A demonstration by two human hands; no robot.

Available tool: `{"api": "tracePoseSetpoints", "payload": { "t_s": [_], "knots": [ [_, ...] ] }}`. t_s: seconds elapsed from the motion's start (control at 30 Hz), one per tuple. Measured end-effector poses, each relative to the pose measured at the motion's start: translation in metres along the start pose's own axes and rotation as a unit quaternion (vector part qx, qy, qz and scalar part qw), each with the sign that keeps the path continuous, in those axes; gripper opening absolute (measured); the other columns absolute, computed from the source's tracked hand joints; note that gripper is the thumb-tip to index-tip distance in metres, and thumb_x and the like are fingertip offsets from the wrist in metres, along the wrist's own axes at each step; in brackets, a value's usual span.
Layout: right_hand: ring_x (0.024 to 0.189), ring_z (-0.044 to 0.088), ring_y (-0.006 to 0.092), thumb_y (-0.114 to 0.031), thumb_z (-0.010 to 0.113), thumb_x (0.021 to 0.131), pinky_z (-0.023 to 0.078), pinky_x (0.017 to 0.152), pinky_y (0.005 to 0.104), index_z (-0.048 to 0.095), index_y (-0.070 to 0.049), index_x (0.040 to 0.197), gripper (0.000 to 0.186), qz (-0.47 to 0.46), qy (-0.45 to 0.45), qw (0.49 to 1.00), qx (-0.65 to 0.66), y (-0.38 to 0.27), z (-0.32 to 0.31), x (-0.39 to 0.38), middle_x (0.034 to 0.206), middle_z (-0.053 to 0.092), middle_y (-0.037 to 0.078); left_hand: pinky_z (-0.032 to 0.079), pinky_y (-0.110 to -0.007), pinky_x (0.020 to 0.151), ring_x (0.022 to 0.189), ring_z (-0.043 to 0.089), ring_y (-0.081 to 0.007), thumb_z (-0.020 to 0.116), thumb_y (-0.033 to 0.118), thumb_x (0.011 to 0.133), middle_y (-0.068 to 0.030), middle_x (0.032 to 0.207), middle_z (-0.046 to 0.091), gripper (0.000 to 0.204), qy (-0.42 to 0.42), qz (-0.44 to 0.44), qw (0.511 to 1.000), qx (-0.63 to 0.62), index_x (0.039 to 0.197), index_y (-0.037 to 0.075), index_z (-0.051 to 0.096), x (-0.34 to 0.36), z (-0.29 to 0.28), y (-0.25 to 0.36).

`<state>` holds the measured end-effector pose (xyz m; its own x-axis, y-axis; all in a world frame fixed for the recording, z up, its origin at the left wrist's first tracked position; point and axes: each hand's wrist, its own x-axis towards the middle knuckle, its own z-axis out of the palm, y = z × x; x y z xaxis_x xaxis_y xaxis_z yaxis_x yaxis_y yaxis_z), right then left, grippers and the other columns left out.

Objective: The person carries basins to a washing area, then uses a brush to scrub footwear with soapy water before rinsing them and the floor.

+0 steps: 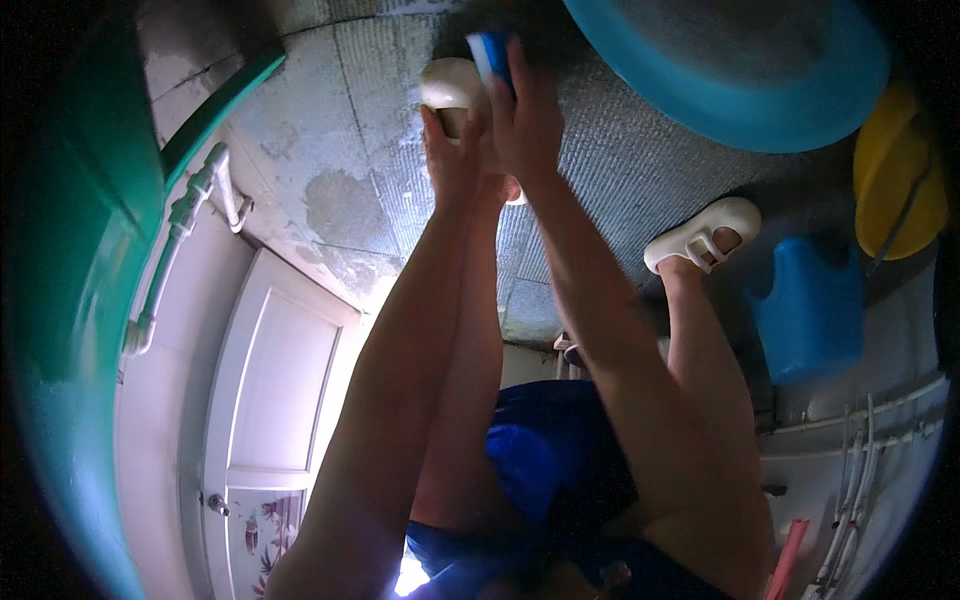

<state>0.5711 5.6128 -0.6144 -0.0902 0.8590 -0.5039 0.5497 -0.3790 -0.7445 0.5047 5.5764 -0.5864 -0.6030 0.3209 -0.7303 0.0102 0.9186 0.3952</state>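
A cream-white clog point(455, 85) is on my foot at the top middle, toe pointing away from me. My left hand point(455, 165) grips this clog near its opening, fingers on either side. Just to the right, my right hand point(530, 125) is closed around a small blue-and-white block point(490, 55), held against or close beside the clog's side. Whether the block is a brush or a sponge is unclear, as fingers cover part of it. The matching cream-white clog point(705, 235) is on my other foot, on the floor to the right.
Wet ridged grey tiles point(390, 180) form the floor. A large light-blue basin point(700, 100) stands at the upper right, beside a yellow container point(900, 175) and a blue plastic jug point(810, 310). On the left are a green tub point(80, 250), a white pipe point(185, 215) and a white door point(270, 380).
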Motion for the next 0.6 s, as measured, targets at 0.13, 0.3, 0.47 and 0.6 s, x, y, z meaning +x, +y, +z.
{"api": "tracePoseSetpoints", "payload": {
  "t_s": [0.13, 0.3, 0.47, 0.6],
  "knots": [
    [0.079, 0.054, 0.0324, -0.034, 0.046, 0.082, 0.046, 0.066, 0.0403, 0.039, -0.017, 0.124, 0.046, -0.123, 0.006, 0.984, -0.126, 0.003, -0.015, -0.008, 0.098, 0.049, 0.017, 0.03, -0.038, 0.094, 0.115, 0.032, -0.0311, 0.051, 0.043, 0.075, -0.0174, 0.127, 0.03, 0.074, 0.022, 0.001, 0.999, 0.035, 0.13, 0.006, 0.02, 0.004, -0.007, 0.001],
    [0.075, 0.057, 0.0291, -0.033, 0.046, 0.081, 0.048, 0.06, 0.0385, 0.04, -0.021, 0.123, 0.044, -0.065, -0.065, 0.985, -0.149, -0.025, -0.011, 0.017, 0.094, 0.052, 0.015, 0.027, -0.038, 0.096, 0.117, 0.03, -0.0312, 0.051, 0.047, 0.074, -0.0175, 0.129, 0.029, 0.078, 0.042, 0.001, 0.996, 0.076, 0.13, 0.004, 0.019, 0.004, 0.007, 0.004],
    [0.076, 0.056, 0.032, -0.03, 0.045, 0.083, 0.046, 0.064, 0.0407, 0.04, -0.019, 0.122, 0.04, -0.123, -0.166, 0.95, -0.236, -0.042, -0.026, 0.03, 0.09, 0.053, 0.017, 0.025, -0.037, 0.098, 0.12, 0.027, -0.0308, 0.052, 0.053, 0.071, -0.0154, 0.131, 0.028, 0.084, 0.091, 0.03, 0.976, 0.197, 0.131, 0.004, 0.019, 0.016, -0.005, -0.019],
    [0.083, 0.054, 0.0354, -0.029, 0.043, 0.085, 0.044, 0.068, 0.0416, 0.04, -0.013, 0.123, 0.041, -0.071, -0.237, 0.936, -0.249, 0.038, -0.064, -0.019, 0.09, 0.054, 0.019, 0.025, -0.036, 0.098, 0.119, 0.029, -0.0299, 0.052, 0.053, 0.07, -0.0105, 0.132, 0.029, 0.082, 0.063, -0.024, 0.992, 0.108, 0.131, 0.008, 0.021, 0.009, 0.019, -0.02]
  ]
}}
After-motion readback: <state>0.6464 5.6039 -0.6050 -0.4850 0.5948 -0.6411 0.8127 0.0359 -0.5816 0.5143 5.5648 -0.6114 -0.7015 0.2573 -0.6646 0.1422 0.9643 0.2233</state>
